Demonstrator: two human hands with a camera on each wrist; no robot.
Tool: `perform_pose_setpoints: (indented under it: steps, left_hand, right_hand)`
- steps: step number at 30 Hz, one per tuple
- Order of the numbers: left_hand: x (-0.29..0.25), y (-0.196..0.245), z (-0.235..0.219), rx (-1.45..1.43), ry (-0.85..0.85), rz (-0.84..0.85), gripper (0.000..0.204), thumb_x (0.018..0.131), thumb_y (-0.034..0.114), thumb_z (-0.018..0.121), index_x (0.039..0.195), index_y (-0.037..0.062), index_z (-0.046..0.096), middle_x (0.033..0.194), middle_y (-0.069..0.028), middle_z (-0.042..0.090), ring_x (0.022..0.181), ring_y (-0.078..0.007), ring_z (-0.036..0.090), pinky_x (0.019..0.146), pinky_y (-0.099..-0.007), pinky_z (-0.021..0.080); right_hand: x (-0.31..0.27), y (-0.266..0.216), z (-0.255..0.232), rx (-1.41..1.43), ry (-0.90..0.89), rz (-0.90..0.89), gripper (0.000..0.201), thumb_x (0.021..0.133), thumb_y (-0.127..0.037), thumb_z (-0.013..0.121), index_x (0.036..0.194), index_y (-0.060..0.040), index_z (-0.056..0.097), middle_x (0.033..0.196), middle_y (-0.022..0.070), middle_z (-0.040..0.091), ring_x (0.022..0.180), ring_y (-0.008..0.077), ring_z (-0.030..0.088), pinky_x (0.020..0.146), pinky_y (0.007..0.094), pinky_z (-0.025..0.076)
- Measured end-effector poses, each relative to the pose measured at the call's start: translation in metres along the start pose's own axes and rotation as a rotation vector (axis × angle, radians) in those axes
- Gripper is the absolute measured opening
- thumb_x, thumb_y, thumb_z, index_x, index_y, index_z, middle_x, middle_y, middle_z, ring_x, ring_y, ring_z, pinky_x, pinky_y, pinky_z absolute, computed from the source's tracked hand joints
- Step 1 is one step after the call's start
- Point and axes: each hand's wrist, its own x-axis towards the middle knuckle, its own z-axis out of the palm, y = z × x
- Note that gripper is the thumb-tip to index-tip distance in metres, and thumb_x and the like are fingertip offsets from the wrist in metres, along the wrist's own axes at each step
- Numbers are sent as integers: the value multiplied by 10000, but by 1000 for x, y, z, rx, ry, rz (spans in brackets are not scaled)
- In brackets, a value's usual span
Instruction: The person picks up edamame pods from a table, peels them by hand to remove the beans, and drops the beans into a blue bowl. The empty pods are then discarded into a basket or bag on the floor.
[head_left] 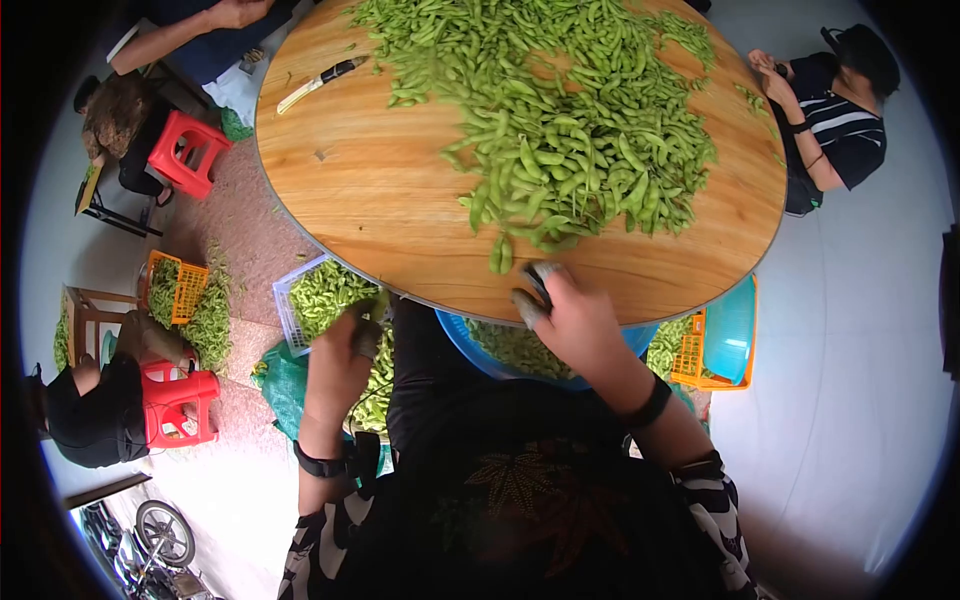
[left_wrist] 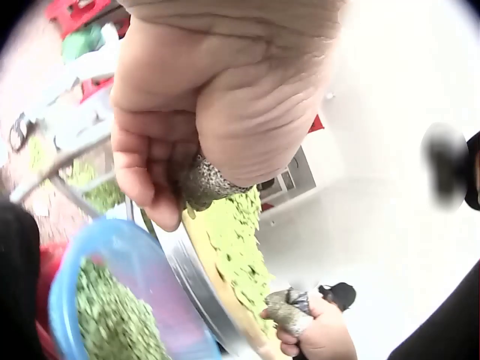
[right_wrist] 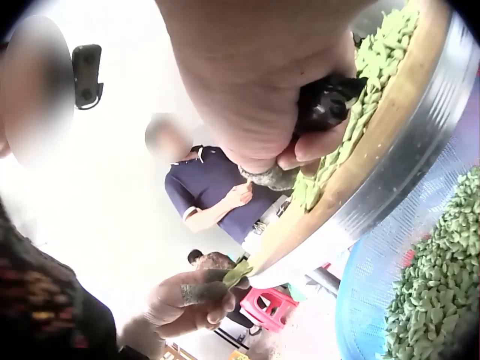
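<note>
My left hand (head_left: pixel 338 362) is just off the near table edge, wearing a grey-green cover on a digit. In the right wrist view it pinches a green edamame pod (right_wrist: pixel 237 274). At the table edge, my right hand (head_left: pixel 578 318) grips a glossy black object (right_wrist: pixel 324 105) against the palm; its far end is hidden. Finger covers (right_wrist: pixel 271 178) are on this hand too. Past its fingers, a big pile of edamame pods (head_left: pixel 590 150) is spread over the round wooden table (head_left: pixel 350 200).
Beneath the table edge is a blue basin (head_left: pixel 452 328) of shelled beans. A purple-white basket (head_left: pixel 285 305) of pods stands left, an orange crate (head_left: pixel 748 372) right. A knife (head_left: pixel 320 84) lies on the table. Other people sit around, some near red stools (head_left: pixel 185 155).
</note>
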Motion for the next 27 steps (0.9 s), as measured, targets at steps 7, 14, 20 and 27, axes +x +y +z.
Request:
perform_pose_setpoints:
  steps: [7, 14, 20, 27]
  left_hand:
    - [12, 3, 6, 470, 360, 171, 345, 805, 68, 664, 1141, 19, 602, 1146, -219, 581, 1012, -389, 592, 863, -426, 498]
    - [44, 54, 82, 185, 138, 635, 287, 733, -23, 669, 1015, 27, 659, 1137, -177, 604, 995, -354, 612, 830, -397, 527]
    - [73, 84, 113, 259, -39, 822, 190, 716, 14, 543, 891, 8, 617, 1123, -155, 604, 1007, -341, 577, 863, -405, 494]
    - [68, 81, 111, -107, -88, 512, 246, 706, -32, 624, 945, 25, 638, 962, -182, 637, 842, -384, 620, 745, -368, 524]
  right_hand:
    - [19, 9, 24, -221, 102, -39, 238, 802, -189, 673, 950, -33, 570, 838, 168, 590, 646, 341, 613, 539, 438, 500]
    - [-6, 34, -15, -16, 197, 125, 235, 811, -72, 640, 1040, -24, 618, 797, 158, 650, 700, 271, 648, 659, 327, 507]
    - [-17, 33, -32, 186, 126, 155, 223, 816, -39, 649, 1037, -21, 631, 812, 83, 666, 697, 116, 599, 650, 274, 492]
    - [-12, 37, -32, -50, 339, -7, 316, 828, -63, 614, 1136, -2, 587, 825, 147, 658, 760, 316, 658, 719, 348, 518]
